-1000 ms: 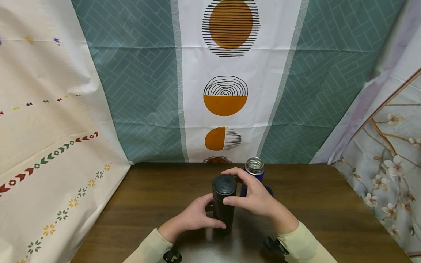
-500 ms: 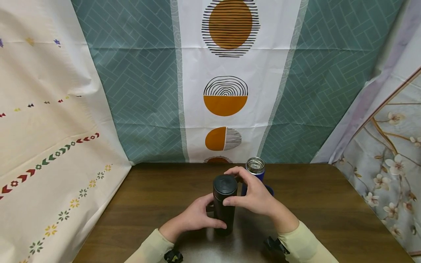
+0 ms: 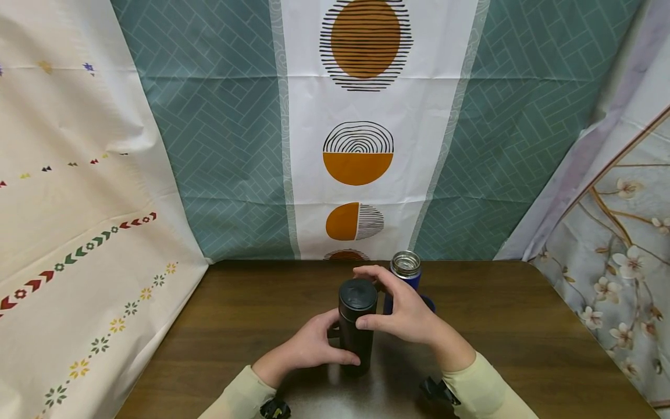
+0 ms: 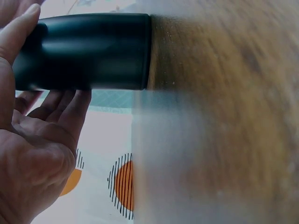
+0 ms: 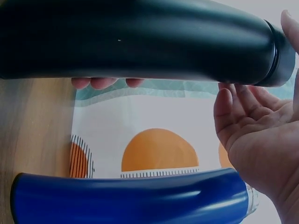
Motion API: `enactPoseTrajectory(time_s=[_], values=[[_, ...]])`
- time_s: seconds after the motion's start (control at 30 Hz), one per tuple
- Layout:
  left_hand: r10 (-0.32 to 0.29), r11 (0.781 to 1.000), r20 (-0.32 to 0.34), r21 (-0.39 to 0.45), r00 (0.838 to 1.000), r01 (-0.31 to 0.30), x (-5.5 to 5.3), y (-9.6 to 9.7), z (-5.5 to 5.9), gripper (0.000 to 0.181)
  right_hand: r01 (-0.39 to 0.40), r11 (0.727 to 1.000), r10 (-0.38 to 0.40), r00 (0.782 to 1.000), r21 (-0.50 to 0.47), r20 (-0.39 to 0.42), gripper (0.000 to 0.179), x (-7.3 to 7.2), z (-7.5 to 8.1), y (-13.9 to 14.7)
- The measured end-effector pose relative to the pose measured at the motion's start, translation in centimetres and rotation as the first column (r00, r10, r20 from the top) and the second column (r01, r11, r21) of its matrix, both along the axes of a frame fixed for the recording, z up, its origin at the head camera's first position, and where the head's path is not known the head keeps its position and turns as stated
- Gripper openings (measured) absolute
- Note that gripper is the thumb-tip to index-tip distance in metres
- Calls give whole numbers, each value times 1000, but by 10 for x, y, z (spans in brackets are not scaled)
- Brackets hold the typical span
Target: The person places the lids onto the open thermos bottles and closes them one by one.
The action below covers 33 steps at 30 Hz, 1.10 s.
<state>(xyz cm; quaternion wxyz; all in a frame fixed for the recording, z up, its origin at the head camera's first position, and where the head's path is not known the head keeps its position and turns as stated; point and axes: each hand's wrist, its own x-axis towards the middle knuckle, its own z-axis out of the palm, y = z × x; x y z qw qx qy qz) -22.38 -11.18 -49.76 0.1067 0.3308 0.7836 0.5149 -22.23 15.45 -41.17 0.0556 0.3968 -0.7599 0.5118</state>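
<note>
A black thermos bottle (image 3: 356,343) stands upright on the wooden table, with its black lid (image 3: 358,294) on top. My left hand (image 3: 311,343) grips the body from the left, thumb at the front and fingers round behind. In the left wrist view the bottle's base (image 4: 148,51) meets the tabletop. My right hand (image 3: 403,308) holds the bottle's top at the lid, thumb in front and fingers behind. The right wrist view has the lid (image 5: 284,60) between thumb and fingers. Behind the right hand stands a blue thermos bottle (image 3: 412,280) without a lid, its steel mouth showing.
A round blue piece (image 3: 428,303), partly hidden by the right hand, lies beside the blue bottle. The dark wooden table (image 3: 251,302) ends at a patterned curtain (image 3: 235,145) at the back. Cloths hang along the left and right sides.
</note>
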Motion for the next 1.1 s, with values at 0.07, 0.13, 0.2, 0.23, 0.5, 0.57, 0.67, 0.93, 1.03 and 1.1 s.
enactPoseTrajectory(time_s=[0.07,0.13,0.2,0.23,0.5,0.57,0.67,0.93,1.03,1.1], values=[[1,1000,-1,-1,1000,-1,-1,0,0,71,-24,1000,24,1000,4,0,78,-1,-1,1],[1,1000,-2,-1,1000,-1,-1,0,-1,69,-58,998,58,998,-2,-2,77,-1,-1,2],[2,1000,-3,-2,1000,-2,-1,0,-1,69,-89,996,89,996,-12,-11,75,-2,-1,2],[2,1000,-4,-5,1000,-2,-1,0,-1,69,-101,995,101,995,-15,-18,74,-2,-1,2],[5,1000,-6,-11,1000,-5,-1,0,0,68,-102,995,102,993,-3,-52,67,-1,1,2],[3,1000,-11,-11,1000,-3,-1,0,-1,68,-103,995,102,993,-5,-54,65,-1,2,2],[2,1000,-13,-10,1000,-3,-1,0,-1,68,-94,996,93,994,-13,-52,64,-1,2,1],[-13,1000,-15,-3,1000,13,-1,0,0,69,-61,998,60,997,-21,-50,64,0,4,1],[-15,1000,-15,-2,1000,15,-1,0,0,70,-43,999,42,999,-22,-34,64,1,4,0],[-11,1000,-13,-3,1000,11,0,0,0,70,-32,999,31,999,-20,-27,64,1,4,0]])
